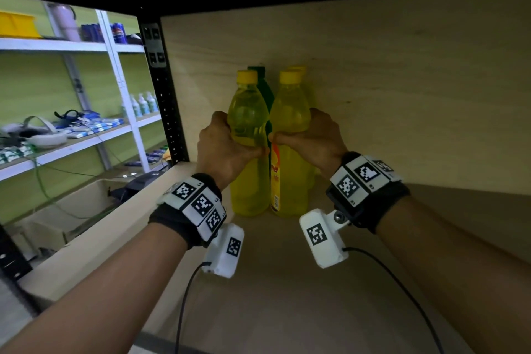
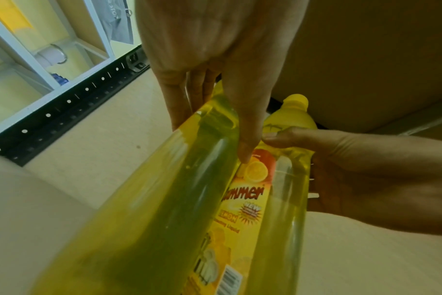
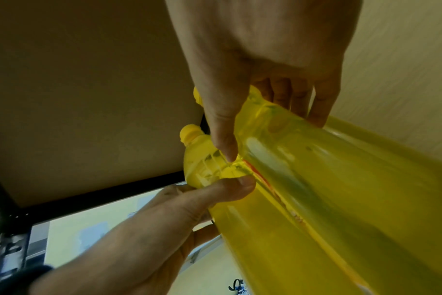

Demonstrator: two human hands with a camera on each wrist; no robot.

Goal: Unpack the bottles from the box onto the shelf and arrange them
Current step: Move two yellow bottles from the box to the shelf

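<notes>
Two bare forearms reach forward into a wooden shelf [image 1: 287, 282], each wrist wrapped in a black band carrying white blocks with square black-and-white markers and a small white camera with a cable. The person's left hand [image 1: 221, 149] wraps around the waist of a clear bottle of yellow liquid [image 1: 248, 152], fingers curled behind it and thumb across the front. The right hand [image 1: 313, 138] grasps a second yellow bottle [image 1: 290, 181] the same way, and the two thumbs almost meet between them. Both bottles stand upright and side by side, touching, on the shelf board near its back wall; the right one shows a red and yellow lemon label. Just behind them stand a dark green bottle [image 1: 264, 86] and the yellow cap of a fourth bottle [image 1: 298, 68]. The box is out of sight. Full of liquid, these bottles probably feel fairly heavy, and their smooth plastic could be slippery and give slightly under pressure, so the narrowed middle looks like the surest place to hold. Far to the left, beyond a black metal post [image 1: 163, 95], white shelves [image 1: 71, 46] hold cans, small bottles and packets against a green wall.
</notes>
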